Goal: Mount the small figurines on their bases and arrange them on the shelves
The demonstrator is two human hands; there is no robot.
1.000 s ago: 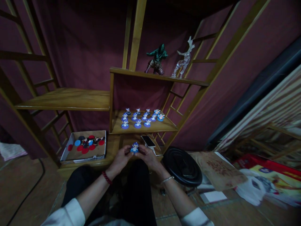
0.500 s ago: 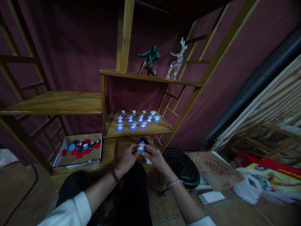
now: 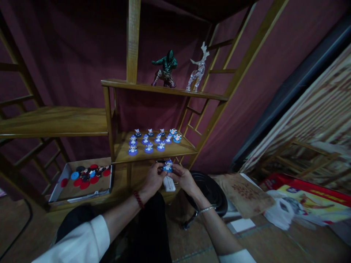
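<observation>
Since the earlier frame, the hands and the small toy [image 3: 168, 166] between them have shifted right along the shelf [image 3: 187, 148] and nearer its front edge, while the camera has swung so the furniture sits further left. In the head view, the left hand [image 3: 153, 179] pinches the toy's left side with thumb and fingers, and the right hand [image 3: 186, 179] grips its right side near the blue base. The toy is upright, just in front of the shelf edge and above a white object [image 3: 169, 184] partly hidden by the hands. On the shelf stand seven purple toys [image 3: 148, 147], three dark-based toys [image 3: 150, 132] behind them and two blue-based toys [image 3: 177, 138] at the right. A cardboard box [image 3: 71, 190] of red, blue and black pieces sits on the bottom board [image 3: 120, 182], left of the hands.
</observation>
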